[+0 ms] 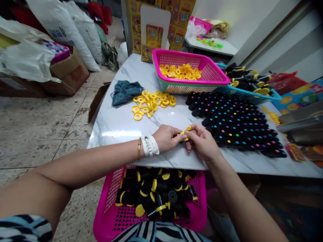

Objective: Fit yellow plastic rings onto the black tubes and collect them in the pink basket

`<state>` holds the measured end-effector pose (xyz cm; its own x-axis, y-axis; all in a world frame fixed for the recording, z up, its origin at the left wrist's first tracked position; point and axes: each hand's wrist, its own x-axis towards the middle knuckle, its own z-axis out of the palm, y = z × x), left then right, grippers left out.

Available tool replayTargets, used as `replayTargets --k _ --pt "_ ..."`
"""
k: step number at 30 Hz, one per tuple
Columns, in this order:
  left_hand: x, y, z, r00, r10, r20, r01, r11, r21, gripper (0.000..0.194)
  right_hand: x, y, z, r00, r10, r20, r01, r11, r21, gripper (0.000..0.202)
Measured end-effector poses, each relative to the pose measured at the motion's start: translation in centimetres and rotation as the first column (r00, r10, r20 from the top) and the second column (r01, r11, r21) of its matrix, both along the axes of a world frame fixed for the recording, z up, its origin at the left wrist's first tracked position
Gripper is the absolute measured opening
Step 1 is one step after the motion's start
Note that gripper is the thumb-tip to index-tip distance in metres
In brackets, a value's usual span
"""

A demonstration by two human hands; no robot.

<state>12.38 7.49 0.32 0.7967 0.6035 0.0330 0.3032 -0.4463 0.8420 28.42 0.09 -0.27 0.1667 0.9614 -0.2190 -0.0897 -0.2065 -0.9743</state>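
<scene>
Above the marble-patterned table (113,131), my left hand (165,138) and my right hand (201,140) meet near the front edge. Both hands pinch small yellow plastic pieces (186,133) between thumb and fingers; the fingers partly cover them, so I cannot tell whether they are joined. A loose pile of yellow ring-shaped pieces (151,102) lies beyond my left hand. To the right of my right hand stand rows of black plastic parts (234,121) with small coloured dots on their ends.
A pink basket (191,55) of yellow rings sits at the back, beside a blue basket (262,95) of black-and-yellow parts. A dark cloth (126,92) lies at left. Below the table edge, another pink basket (102,215) holds black-and-yellow parts. White sacks (62,30) and cartons (70,72) stand on the floor.
</scene>
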Motion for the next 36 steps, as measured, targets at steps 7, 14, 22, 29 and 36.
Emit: replayTargets --k 7,14,22,29,36 --pt "0.9 0.7 0.3 0.994 0.039 -0.099 -0.069 0.945 -0.319 0.044 -0.5 -0.6 -0.3 0.994 -0.042 0.103 0.029 0.992 0.119 0.028" --pt "0.4 -0.4 0.1 0.998 0.066 -0.018 -0.068 0.994 -0.082 0.035 -0.3 -0.8 -0.4 0.995 0.011 0.100 -0.022 0.994 0.108 0.035" --pt "0.4 -0.7 -0.6 0.999 -0.009 -0.033 0.014 0.990 0.141 0.026 1.3 0.2 0.9 0.979 0.205 0.019 -0.204 0.977 -0.063 0.029" --pt "0.8 -0.1 -0.7 0.996 0.015 -0.092 -0.006 0.995 0.100 0.025 1.5 1.2 1.7 0.946 0.308 0.099 -0.299 0.949 -0.096 0.025" --pt "-1.6 -3.7 0.9 0.964 -0.198 -0.180 0.155 0.961 -0.228 0.036 -1.5 -5.0 0.4 0.954 0.186 0.236 -0.181 0.982 -0.046 0.022"
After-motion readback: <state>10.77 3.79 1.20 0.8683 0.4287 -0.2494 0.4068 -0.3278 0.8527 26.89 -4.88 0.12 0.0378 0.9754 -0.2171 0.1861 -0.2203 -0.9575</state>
